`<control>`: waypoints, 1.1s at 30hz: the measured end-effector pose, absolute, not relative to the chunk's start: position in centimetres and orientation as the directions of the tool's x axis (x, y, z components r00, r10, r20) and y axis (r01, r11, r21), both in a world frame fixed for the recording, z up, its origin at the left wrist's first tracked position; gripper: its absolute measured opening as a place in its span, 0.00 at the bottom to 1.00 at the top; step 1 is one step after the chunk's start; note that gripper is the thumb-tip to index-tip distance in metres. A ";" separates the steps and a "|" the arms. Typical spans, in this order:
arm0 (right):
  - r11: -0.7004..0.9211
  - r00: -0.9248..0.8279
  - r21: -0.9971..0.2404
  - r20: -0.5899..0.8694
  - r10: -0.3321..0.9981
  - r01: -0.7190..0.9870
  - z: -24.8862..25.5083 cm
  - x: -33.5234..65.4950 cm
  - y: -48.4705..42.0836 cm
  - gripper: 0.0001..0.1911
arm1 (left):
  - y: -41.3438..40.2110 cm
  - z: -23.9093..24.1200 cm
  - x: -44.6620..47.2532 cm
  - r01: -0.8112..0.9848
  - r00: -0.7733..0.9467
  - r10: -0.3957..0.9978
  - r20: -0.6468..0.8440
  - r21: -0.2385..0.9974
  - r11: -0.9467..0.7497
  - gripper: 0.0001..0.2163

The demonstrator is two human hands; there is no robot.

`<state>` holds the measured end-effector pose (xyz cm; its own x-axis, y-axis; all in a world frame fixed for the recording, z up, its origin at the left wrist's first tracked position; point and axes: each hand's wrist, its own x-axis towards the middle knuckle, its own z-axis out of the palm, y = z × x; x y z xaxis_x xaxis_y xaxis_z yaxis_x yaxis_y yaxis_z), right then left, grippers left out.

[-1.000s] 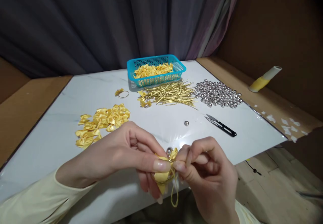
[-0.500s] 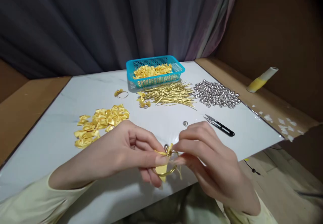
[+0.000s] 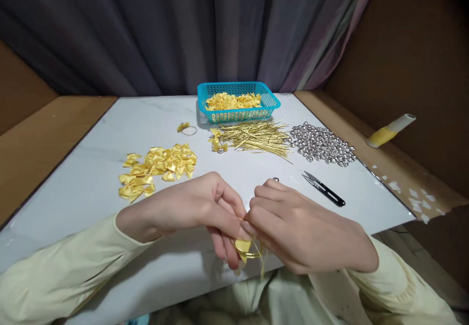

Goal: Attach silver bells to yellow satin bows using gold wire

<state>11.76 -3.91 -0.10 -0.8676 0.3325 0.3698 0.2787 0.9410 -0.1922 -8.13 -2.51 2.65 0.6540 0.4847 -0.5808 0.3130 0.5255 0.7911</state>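
Observation:
Both my hands meet at the near edge of the white table (image 3: 91, 188). My left hand (image 3: 190, 210) pinches a small yellow ribbon bow (image 3: 243, 245) with a gold wire loop under it. My right hand (image 3: 293, 227) is closed on the same bow and wire from the right, fingertips touching the left fingers. The bow is mostly hidden by the fingers. A gold wire end hangs down below them.
A heap of yellow bows (image 3: 157, 168) lies left. A blue basket (image 3: 273, 101) with bows stands at the back. In front of it lie gold wires (image 3: 256, 137), silver bells (image 3: 322, 144), black snips (image 3: 324, 188), two finished bow pieces (image 3: 187, 128) (image 3: 218, 143). A yellow-white spool (image 3: 390, 130) lies far right.
My right hand has turned over onto the bow and closed in against the left fingers, so the silver bell on it no longer shows. The view has shifted, table now sits slightly right.

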 end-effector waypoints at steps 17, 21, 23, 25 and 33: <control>0.888 -0.731 -0.456 0.585 0.350 0.060 -0.8 11.0 -3.3 0.12 | -2.5 2.9 -8.5 0.298 0.693 0.474 -0.544 0.814 0.499 0.05; 0.871 -0.688 -0.489 0.614 0.387 0.053 -0.2 11.4 -3.1 0.12 | -2.5 2.5 -8.3 0.322 0.686 0.467 -0.557 0.809 0.492 0.03; 0.852 -0.643 -0.520 0.632 0.432 0.061 0.2 11.9 -3.1 0.12 | -2.5 2.2 -8.1 0.337 0.681 0.454 -0.575 0.796 0.503 0.04; 0.834 -0.605 -0.546 0.639 0.475 0.078 0.7 12.4 -3.0 0.11 | -2.5 2.0 -8.1 0.356 0.674 0.440 -0.593 0.783 0.510 0.06; 0.826 -0.547 -0.539 0.646 0.532 0.167 1.4 13.0 -2.7 0.12 | -2.3 2.5 -8.1 0.384 0.677 0.428 -0.599 0.783 0.489 0.05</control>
<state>12.97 -2.67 1.37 -0.5472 0.5324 0.6459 0.1674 0.8257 -0.5388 -8.11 -2.33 2.48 0.6768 0.4281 -0.5989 0.3842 0.4885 0.7834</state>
